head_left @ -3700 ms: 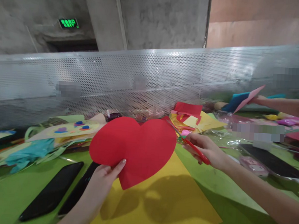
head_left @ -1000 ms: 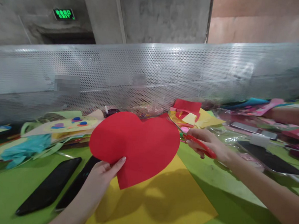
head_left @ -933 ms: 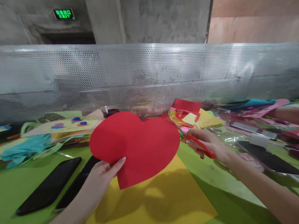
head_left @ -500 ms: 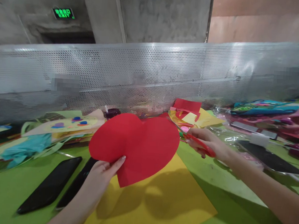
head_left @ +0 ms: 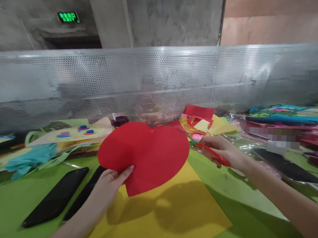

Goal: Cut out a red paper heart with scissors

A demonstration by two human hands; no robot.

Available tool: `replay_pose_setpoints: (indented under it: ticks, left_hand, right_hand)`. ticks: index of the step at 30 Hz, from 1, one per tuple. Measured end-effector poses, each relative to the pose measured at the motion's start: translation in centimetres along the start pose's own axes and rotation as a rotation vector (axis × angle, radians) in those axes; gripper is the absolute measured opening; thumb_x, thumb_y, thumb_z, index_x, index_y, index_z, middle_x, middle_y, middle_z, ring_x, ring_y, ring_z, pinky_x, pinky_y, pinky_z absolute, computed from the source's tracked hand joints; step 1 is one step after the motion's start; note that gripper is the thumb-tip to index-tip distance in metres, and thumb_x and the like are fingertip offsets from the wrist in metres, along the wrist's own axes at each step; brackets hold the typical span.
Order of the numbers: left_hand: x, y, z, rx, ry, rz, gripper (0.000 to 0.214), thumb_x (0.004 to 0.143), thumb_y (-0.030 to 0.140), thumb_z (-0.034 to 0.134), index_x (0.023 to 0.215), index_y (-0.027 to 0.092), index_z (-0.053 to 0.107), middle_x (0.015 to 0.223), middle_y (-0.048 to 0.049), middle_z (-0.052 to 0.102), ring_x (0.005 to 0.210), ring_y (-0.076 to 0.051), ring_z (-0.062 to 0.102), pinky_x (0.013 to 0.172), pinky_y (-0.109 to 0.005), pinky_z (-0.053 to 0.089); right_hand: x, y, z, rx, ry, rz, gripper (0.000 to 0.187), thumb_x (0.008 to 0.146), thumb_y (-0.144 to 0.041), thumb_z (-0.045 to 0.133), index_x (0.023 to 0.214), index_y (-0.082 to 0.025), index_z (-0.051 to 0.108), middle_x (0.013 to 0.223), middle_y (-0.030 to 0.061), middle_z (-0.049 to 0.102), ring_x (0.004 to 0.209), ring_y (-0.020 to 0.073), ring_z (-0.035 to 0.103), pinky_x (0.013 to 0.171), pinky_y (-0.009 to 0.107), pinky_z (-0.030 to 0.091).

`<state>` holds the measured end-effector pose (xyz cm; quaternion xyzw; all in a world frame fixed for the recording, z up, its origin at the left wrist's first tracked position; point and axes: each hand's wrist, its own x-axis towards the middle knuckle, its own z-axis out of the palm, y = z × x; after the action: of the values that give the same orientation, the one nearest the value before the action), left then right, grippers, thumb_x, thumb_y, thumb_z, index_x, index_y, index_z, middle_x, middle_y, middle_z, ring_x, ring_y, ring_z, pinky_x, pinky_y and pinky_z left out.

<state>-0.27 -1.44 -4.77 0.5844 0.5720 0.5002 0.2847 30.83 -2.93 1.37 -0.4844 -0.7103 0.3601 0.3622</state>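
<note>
A red paper heart [head_left: 156, 158] is pinched near its lower left edge by my left hand [head_left: 113, 182], thumb on top and fingers beneath. It is held tilted above a yellow paper sheet [head_left: 180, 213], on which its shadow falls. My right hand [head_left: 221, 149] is closed round the red handles of a pair of scissors [head_left: 213, 154]. Their metal blades point up and left, with the tip at the heart's upper right edge. Whether the blades touch the paper I cannot tell.
Two dark phones, one a black phone [head_left: 55, 197], lie at the left on the green table [head_left: 249, 225]. Red and yellow paper scraps [head_left: 202, 120] are heaped behind the heart. Another phone [head_left: 288, 164] lies at the right. A perforated metal panel [head_left: 161, 79] stands along the back.
The heart has shifted slightly and its outline appears a little smaller. Both hands keep their grips, and the scissors stay at the heart's upper right edge.
</note>
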Motion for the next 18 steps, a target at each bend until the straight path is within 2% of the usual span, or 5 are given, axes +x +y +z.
replay_pose_setpoints:
  ticks: [4, 8, 11, 15, 18]
  left_hand:
    - [0.3, -0.5, 0.2, -0.094, -0.064, -0.035, 0.024, 0.061, 0.046, 0.066, 0.058, 0.023, 0.068, 0.071, -0.0056, 0.072, 0.085, -0.028, 0.066, 0.084, -0.034, 0.049]
    - [0.6, -0.6, 0.2, -0.128, -0.068, -0.046, 0.031, 0.060, 0.048, 0.070, 0.068, 0.018, 0.071, 0.080, -0.0081, 0.074, 0.094, -0.031, 0.065, 0.088, -0.036, 0.047]
    - [0.7, -0.4, -0.1, -0.150, -0.100, -0.059, 0.037, 0.062, 0.050, 0.069, 0.078, 0.016, 0.072, 0.090, -0.0090, 0.074, 0.100, -0.031, 0.063, 0.090, -0.035, 0.046]
    - [0.7, 0.1, -0.3, -0.130, -0.118, -0.063, 0.030, 0.062, 0.047, 0.070, 0.068, 0.017, 0.070, 0.080, -0.0072, 0.074, 0.096, -0.030, 0.064, 0.089, -0.034, 0.046]
    - [0.6, 0.4, -0.1, -0.220, -0.106, -0.128, 0.023, 0.057, 0.039, 0.075, 0.065, 0.018, 0.069, 0.069, -0.0058, 0.072, 0.090, -0.030, 0.066, 0.082, -0.033, 0.050]
  right_hand:
    - [0.0, -0.1, 0.0, -0.019, 0.007, 0.014, 0.034, 0.070, -0.049, 0.064, 0.064, -0.020, 0.048, 0.048, -0.0073, 0.037, 0.038, 0.0063, 0.038, 0.034, 0.020, 0.036]
    - [0.0, 0.0, 0.1, -0.055, 0.014, 0.020, 0.034, 0.071, -0.053, 0.061, 0.070, -0.020, 0.053, 0.048, -0.0067, 0.037, 0.040, 0.0071, 0.037, 0.034, 0.021, 0.036]
    - [0.0, 0.0, 0.0, -0.073, 0.009, -0.009, 0.033, 0.072, -0.051, 0.061, 0.066, -0.019, 0.054, 0.047, -0.0059, 0.037, 0.040, 0.0074, 0.037, 0.035, 0.021, 0.034]
    - [0.0, 0.0, 0.0, -0.041, 0.048, -0.030, 0.032, 0.070, -0.046, 0.065, 0.059, -0.020, 0.050, 0.046, -0.0053, 0.037, 0.039, 0.0077, 0.036, 0.034, 0.022, 0.033]
    - [0.1, 0.0, 0.3, 0.015, 0.125, -0.020, 0.036, 0.068, -0.048, 0.066, 0.057, -0.021, 0.046, 0.045, -0.0053, 0.039, 0.038, 0.0082, 0.038, 0.034, 0.023, 0.036]
